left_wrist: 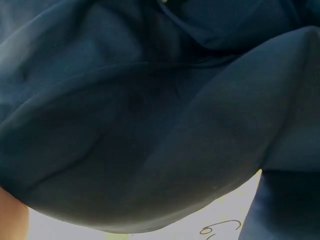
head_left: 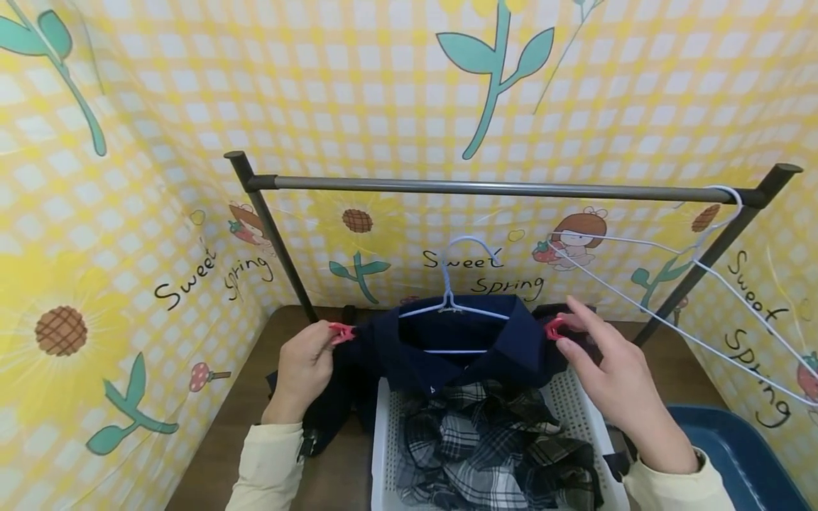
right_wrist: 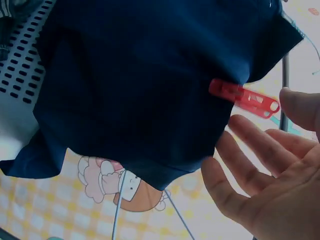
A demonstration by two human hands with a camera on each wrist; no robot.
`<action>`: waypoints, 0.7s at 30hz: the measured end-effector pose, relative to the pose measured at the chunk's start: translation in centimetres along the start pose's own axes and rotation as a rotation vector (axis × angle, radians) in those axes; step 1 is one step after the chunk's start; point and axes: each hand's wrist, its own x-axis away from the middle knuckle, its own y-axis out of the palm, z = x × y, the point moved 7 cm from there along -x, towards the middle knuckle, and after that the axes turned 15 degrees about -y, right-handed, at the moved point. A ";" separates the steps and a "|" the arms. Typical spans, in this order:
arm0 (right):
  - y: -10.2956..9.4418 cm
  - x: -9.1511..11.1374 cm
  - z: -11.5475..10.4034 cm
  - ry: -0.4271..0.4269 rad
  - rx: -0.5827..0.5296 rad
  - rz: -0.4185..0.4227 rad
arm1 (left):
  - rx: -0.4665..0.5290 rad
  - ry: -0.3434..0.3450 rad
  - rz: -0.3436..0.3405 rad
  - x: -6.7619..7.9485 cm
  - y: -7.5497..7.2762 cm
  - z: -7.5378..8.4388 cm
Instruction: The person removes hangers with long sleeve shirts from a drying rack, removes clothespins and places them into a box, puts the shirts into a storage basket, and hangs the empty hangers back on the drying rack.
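A navy collared shirt hangs on a white wire hanger in the head view, its hook above the collar and apart from the rail. My left hand pinches a red clothespin at the shirt's left shoulder. At the right shoulder, a second red clothespin bites the fabric. My right hand is beside it, fingers spread and thumb near the pin's outer end. The left wrist view is filled mostly by dark shirt cloth, hiding the left clothespin.
Behind the shirt stands a rack with a grey rail. An empty wire hanger hangs at its right end. A white perforated basket holds plaid clothing. A blue tub sits at the right. Dark cloth lies left of the basket.
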 end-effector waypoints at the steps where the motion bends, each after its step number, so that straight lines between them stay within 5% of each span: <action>1: 0.1 0.0 0.1 0.005 0.003 -0.006 | 0.000 0.001 -0.010 0.1 0.1 0.0; 9: 0.9 -0.1 0.7 -0.007 0.003 -0.094 | 0.011 -0.048 -0.065 1.1 0.5 -0.6; 15: 0.2 -0.1 0.5 -0.135 0.114 0.072 | 0.013 -0.052 -0.075 1.4 0.7 -0.4; 21: -0.9 0.9 1.2 -0.049 0.118 0.235 | 0.024 -0.065 -0.076 1.7 0.7 -0.3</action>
